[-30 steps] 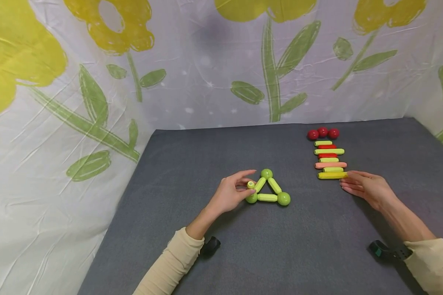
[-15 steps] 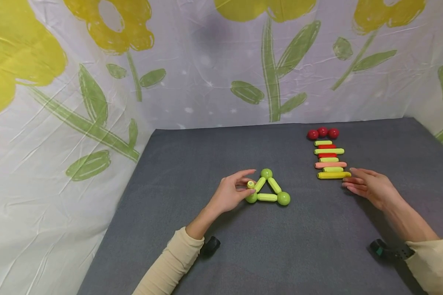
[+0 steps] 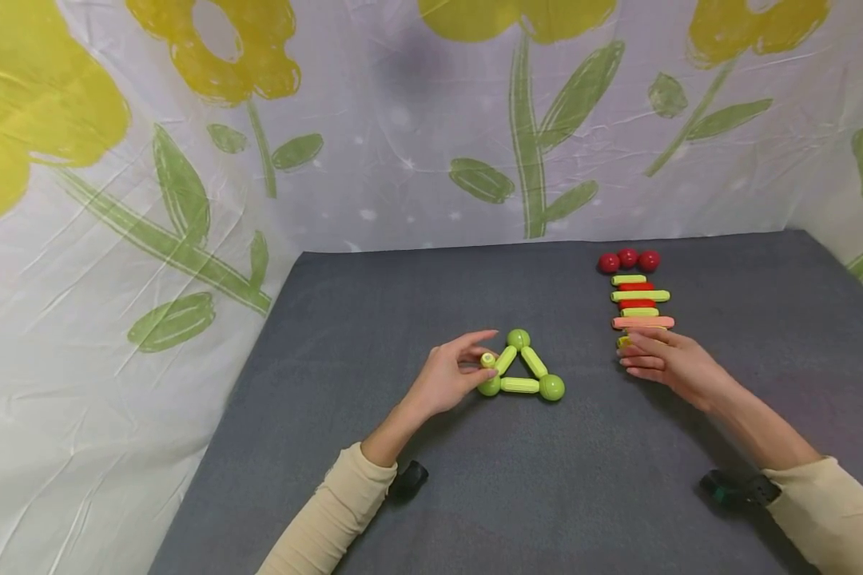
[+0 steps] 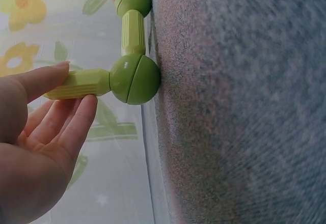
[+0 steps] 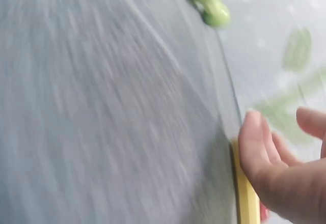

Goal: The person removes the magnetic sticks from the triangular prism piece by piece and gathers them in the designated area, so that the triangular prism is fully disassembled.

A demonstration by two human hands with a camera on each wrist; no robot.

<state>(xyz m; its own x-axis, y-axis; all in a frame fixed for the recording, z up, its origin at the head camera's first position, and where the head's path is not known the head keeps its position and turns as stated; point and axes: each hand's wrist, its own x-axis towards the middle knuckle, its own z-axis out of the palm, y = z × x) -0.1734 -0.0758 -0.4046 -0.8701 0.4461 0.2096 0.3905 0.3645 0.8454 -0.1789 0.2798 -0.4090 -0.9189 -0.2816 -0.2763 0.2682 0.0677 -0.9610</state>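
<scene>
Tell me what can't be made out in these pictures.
- Yellow stick: head view, mostly hidden under the right hand; grip unclear.
- Right wrist view: motion blur smears the yellow stick and the mat.
- Left wrist view: left hand cut off by the frame edge.

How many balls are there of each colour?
Red balls: 3
Green balls: 3
Total: 6

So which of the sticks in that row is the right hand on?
The yellow stick at the near end of the row. The right hand covers most of it; the pink stick and the rest lie uncovered behind.
</scene>
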